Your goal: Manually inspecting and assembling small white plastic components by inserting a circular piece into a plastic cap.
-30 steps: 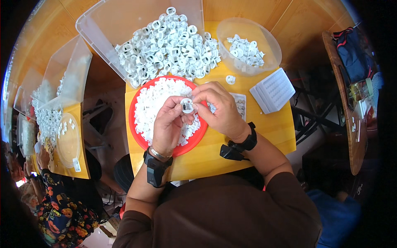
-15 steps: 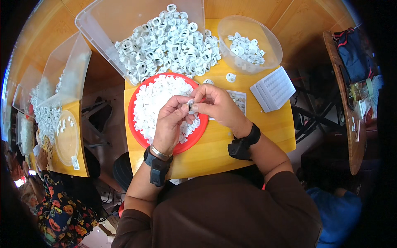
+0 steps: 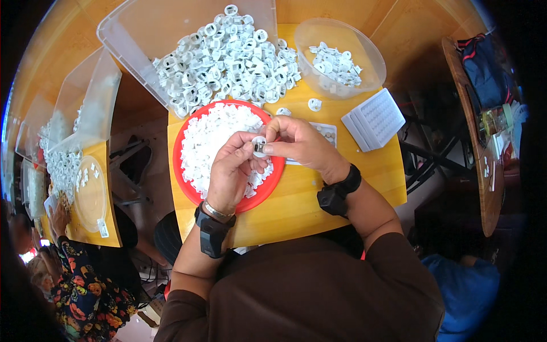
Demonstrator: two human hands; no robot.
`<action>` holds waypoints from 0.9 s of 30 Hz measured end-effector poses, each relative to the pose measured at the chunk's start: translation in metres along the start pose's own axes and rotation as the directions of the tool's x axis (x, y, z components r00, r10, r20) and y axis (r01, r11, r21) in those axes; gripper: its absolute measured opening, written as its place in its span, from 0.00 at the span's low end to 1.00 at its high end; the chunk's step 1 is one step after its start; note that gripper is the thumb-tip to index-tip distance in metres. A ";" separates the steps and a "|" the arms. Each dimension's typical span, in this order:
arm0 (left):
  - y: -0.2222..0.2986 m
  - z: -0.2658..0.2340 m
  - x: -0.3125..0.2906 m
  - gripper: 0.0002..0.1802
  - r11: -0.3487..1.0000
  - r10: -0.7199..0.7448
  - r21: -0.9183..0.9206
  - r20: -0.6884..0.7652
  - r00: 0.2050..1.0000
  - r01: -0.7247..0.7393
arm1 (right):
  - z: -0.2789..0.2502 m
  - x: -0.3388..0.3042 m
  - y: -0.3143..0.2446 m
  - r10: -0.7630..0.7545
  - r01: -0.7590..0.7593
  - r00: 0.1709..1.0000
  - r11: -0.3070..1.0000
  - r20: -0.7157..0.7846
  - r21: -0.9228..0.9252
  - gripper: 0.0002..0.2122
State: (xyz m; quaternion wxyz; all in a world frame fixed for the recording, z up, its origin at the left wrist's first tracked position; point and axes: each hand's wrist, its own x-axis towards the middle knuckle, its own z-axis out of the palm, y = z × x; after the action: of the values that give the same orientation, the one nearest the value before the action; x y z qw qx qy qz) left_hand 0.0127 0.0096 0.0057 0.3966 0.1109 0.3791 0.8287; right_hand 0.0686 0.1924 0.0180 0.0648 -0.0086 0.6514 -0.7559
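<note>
Between both hands, above the right part of a red round tray (image 3: 269, 191), is a small round white plastic part (image 3: 258, 146) with a dark slot in its middle. My left hand (image 3: 232, 165) pinches it from the left with thumb and fingers. From the right, my right hand (image 3: 296, 142) presses thumb and forefinger to its edge. Small white plastic pieces (image 3: 213, 134) are heaped in the tray under my left hand. Behind my right hand a white tray (image 3: 329, 128) holding small round pieces is partly hidden.
A large heap of round white parts (image 3: 228, 62) spills from a clear bin (image 3: 128, 34) at the back. Right of it stands a clear round tub (image 3: 370, 51) with more parts. White slotted trays (image 3: 376, 121) are stacked at the right. At the left, another person's hand (image 3: 58, 219) works at a neighbouring table.
The round part has turned so that its face with the dark slot shows more. Both hands stay close together in nearly the same place; the view has shifted slightly.
</note>
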 end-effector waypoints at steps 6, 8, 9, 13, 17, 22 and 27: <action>0.003 0.001 0.000 0.12 0.997 -0.003 -0.076 0.017 1.000 0.005 | 0.000 0.000 -0.001 -0.006 0.005 1.000 0.999 0.027 0.053 0.05; 0.001 0.000 0.001 0.12 0.997 0.001 -0.076 0.023 1.000 0.001 | 0.001 0.000 -0.001 -0.001 -0.001 1.000 0.998 0.018 0.058 0.05; 0.001 -0.001 0.001 0.12 0.997 0.005 -0.076 0.031 1.000 -0.003 | 0.001 0.000 -0.001 0.000 -0.001 1.000 0.998 0.019 0.059 0.05; 0.000 -0.001 0.000 0.12 1.000 0.004 -0.011 0.007 1.000 -0.004 | 0.001 0.000 -0.001 -0.058 0.060 0.997 0.998 -0.058 0.028 0.04; 0.005 -0.001 0.001 0.12 0.998 0.069 0.016 -0.047 0.997 -0.068 | -0.014 -0.003 -0.018 -0.113 0.046 0.957 0.968 -0.267 -0.246 0.04; 0.007 -0.006 0.003 0.14 0.996 0.091 0.031 -0.086 0.992 -0.089 | -0.035 -0.012 -0.031 -0.102 -0.172 0.933 0.714 -0.344 -0.678 0.05; 0.005 -0.003 0.003 0.13 0.996 0.085 0.030 -0.075 0.994 -0.083 | -0.037 -0.014 -0.020 -0.171 -0.115 0.962 0.448 -0.211 -0.887 0.05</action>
State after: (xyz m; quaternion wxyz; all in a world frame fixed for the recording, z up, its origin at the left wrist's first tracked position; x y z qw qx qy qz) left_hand 0.0062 0.0085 0.0068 0.3453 0.1005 0.4002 0.8429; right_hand 0.0769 0.2328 0.0328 -0.0512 0.0509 0.9527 -0.2951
